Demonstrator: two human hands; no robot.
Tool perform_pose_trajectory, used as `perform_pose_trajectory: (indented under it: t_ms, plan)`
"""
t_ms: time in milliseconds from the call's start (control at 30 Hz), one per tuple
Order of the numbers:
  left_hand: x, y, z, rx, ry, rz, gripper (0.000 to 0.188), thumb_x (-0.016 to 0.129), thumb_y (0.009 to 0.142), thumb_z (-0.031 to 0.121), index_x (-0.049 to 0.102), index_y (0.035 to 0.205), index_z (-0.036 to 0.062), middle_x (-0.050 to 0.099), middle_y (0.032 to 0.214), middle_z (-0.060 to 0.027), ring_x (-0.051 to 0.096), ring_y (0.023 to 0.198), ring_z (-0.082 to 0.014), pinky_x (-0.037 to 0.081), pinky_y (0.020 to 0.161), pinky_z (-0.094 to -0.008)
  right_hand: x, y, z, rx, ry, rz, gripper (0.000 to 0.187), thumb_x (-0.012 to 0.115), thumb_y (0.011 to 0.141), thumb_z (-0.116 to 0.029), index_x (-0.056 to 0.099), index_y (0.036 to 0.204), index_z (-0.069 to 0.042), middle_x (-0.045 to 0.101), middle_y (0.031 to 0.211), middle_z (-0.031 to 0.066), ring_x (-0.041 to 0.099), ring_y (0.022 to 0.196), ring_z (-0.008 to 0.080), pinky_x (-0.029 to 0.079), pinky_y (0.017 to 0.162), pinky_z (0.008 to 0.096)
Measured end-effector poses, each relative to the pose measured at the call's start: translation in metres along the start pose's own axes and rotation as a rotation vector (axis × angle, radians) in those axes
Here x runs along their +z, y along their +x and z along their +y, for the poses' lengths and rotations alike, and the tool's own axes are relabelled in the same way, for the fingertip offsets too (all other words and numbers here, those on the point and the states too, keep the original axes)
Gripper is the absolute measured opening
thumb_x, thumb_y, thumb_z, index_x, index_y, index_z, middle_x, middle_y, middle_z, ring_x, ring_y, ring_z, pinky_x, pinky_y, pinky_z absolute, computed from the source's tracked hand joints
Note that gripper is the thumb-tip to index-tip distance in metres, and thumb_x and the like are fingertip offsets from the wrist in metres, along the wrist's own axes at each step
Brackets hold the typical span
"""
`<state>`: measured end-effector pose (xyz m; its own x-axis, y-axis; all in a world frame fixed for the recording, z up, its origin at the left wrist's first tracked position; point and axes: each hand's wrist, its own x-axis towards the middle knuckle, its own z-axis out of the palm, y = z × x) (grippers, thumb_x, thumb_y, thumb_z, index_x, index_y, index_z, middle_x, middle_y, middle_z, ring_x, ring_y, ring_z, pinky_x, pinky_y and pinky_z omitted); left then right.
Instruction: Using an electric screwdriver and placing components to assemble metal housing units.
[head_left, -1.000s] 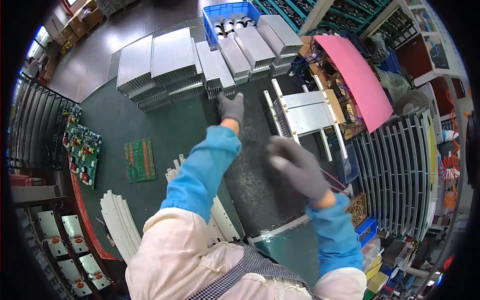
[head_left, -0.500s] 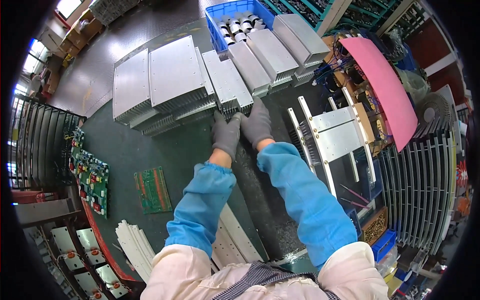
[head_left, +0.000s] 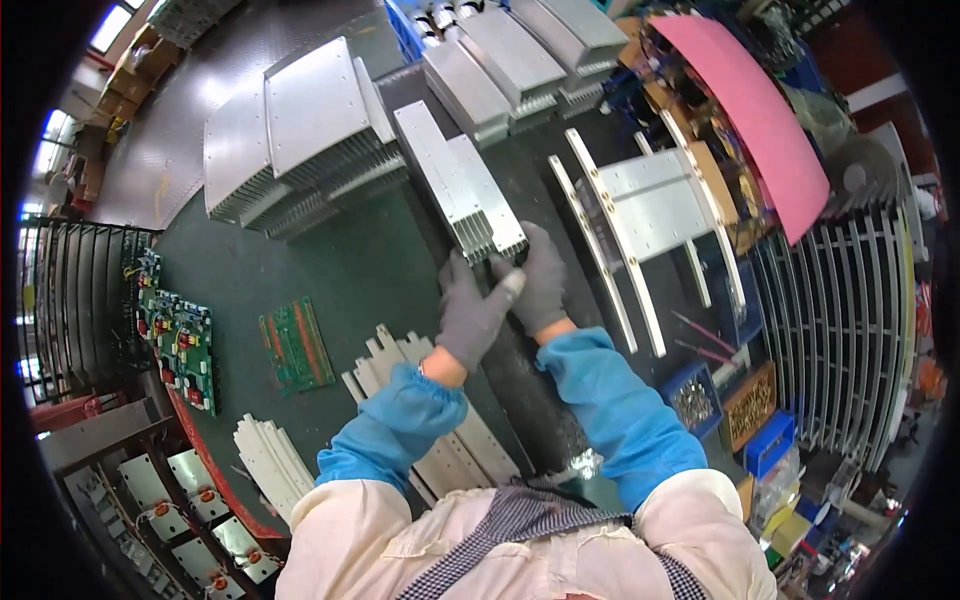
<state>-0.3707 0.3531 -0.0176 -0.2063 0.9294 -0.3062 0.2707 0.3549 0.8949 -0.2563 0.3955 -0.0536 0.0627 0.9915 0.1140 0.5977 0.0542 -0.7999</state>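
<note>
A pair of silver finned heat sinks lies side by side in front of me, one reaching farther back than the other. My left hand, in a grey glove, has its fingers at their near end, thumb pointing toward the right hand. My right hand, gloved alike, curls around the near right corner. Both hands grip this end; the fingertips are partly hidden under and behind it. Larger heat sinks are stacked to the left, and more heat sinks stand behind on the right.
Right of my hands stands a frame of white bars with metal plates. Beyond it are wired parts under a pink sheet. White strips lie near my body, a green circuit board to the left, and screw bins at right.
The two heat sinks have come out of the row toward me, with both hands at their near end. A gap now separates them from the stacks. The view has shifted somewhat.
</note>
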Motion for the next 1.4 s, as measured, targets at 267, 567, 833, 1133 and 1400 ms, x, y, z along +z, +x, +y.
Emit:
perform_pose_trajectory:
  t_ms: [267, 567, 833, 1133, 1400]
  plan:
    - [0.025, -0.17, -0.02, 0.004, 0.108, -0.496, 0.097, 0.069, 0.084, 0.051, 0.022, 0.153, 0.0016, 0.029, 0.149, -0.0292, 0.042, 0.135, -0.0415, 0.039, 0.109, -0.044, -0.126, -0.162, 0.035, 0.086, -0.084, -0.06, 0.059, 0.077, 0.072, -0.018, 0.055, 0.126, -0.004, 0.062, 0.116, 0.0193, 0.06, 0.108, 0.0375, 0.049, 0.091, 0.0457]
    - [0.031, -0.187, -0.003, -0.121, -0.569, -0.481, 0.071, 0.067, 0.094, 0.028, 0.03, 0.146, -0.0027, 0.05, 0.136, -0.0159, 0.05, 0.126, -0.0253, 0.04, 0.107, -0.0381, -0.183, -0.223, 0.05, 0.075, -0.094, -0.316, 0.068, 0.073, 0.075, -0.022, 0.047, 0.134, -0.001, 0.058, 0.124, 0.0229, 0.055, 0.117, 0.0393, 0.046, 0.096, 0.0459]
    - [0.04, -0.172, -0.026, -0.153, -0.636, -0.377, 0.069, 0.071, 0.09, 0.023, 0.035, 0.144, -0.0026, 0.054, 0.133, -0.015, 0.053, 0.122, -0.0248, 0.043, 0.104, -0.0367, -0.163, -0.205, 0.027, -0.07, 0.095, -0.422, 0.058, 0.071, 0.071, -0.022, 0.057, 0.126, -0.007, 0.063, 0.116, 0.0199, 0.06, 0.107, 0.0409, 0.049, 0.093, 0.0459]
    - [-0.067, -0.151, -0.014, -0.318, -0.514, -0.426, 0.067, 0.067, 0.093, 0.03, 0.04, 0.146, -0.0007, 0.057, 0.133, -0.011, 0.057, 0.119, -0.0213, 0.047, 0.102, -0.0372, -0.128, -0.171, 0.026, -0.248, 0.043, -0.678, 0.087, 0.075, 0.076, -0.039, 0.039, 0.143, 0.003, 0.044, 0.144, 0.0268, 0.044, 0.135, 0.0393, 0.039, 0.11, 0.043]
    - [-0.094, 0.046, 0.111, 0.197, -0.226, -0.062, 0.095, 0.079, 0.081, 0.038, 0.03, 0.149, -0.0061, 0.041, 0.147, -0.0269, 0.04, 0.139, -0.0301, 0.036, 0.111, -0.0377, -0.139, -0.126, 0.051, 0.115, 0.188, -0.474, 0.058, 0.07, 0.087, -0.026, 0.052, 0.138, -0.004, 0.059, 0.133, 0.0201, 0.058, 0.122, 0.034, 0.044, 0.105, 0.0397]
